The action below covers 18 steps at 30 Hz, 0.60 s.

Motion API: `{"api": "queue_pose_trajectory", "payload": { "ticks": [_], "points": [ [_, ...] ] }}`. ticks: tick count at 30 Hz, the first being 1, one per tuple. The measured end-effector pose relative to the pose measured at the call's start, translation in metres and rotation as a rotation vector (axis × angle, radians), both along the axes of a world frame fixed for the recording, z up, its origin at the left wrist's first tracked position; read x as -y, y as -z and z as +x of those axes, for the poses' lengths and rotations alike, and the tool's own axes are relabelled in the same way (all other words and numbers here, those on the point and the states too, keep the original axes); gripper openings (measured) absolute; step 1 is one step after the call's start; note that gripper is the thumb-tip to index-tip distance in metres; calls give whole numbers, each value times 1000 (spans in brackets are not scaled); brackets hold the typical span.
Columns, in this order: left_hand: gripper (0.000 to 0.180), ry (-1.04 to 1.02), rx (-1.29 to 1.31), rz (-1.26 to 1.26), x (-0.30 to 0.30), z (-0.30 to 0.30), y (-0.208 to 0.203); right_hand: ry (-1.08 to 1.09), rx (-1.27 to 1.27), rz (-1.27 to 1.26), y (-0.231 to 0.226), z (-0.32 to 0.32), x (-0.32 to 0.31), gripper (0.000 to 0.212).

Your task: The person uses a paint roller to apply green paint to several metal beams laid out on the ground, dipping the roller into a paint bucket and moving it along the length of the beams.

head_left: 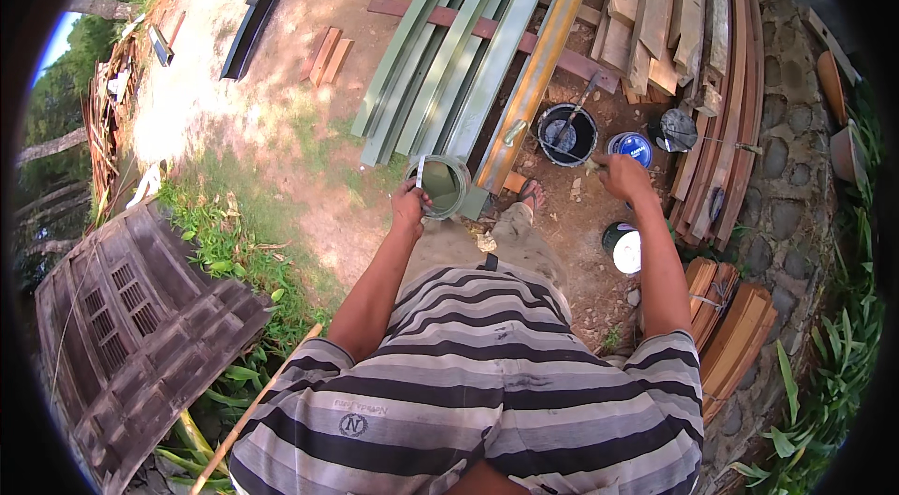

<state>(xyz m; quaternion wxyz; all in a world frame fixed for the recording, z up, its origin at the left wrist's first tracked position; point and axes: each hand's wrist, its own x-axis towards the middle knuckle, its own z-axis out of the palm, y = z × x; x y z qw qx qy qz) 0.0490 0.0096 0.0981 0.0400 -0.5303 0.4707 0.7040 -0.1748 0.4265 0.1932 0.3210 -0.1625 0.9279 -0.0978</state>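
from my distant seat i watch the left hand (409,206) grip the rim of a tub (457,188), green inside, held just to the right of that hand. the right hand (626,179) has its fingers curled, though from this angle i cannot tell whether they pinch anything. just beyond it i see a blue-lidded can (630,148), to its left a black bucket (586,132), and nearer the body a white-topped can (626,251). green metal beams (479,73) lie beyond the left hand
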Motion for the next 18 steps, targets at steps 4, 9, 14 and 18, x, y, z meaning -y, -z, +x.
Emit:
{"api": "queue_pose_trajectory", "payload": {
  "ticks": [4,9,14,18],
  "points": [
    [32,-114,-11,-3,-27,-9,-24,-93,-9,-19,2,-36,-25,32],
    [26,-199,-37,64,-42,-11,-30,-172,-79,-34,-5,-68,-26,30],
    [25,-281,-31,99,-56,-8,-22,-234,-78,38,-2,-80,-23,29],
    [25,-287,-43,133,-60,-7,-16,-304,-90,56,7,-89,-22,27]
  ]
}}
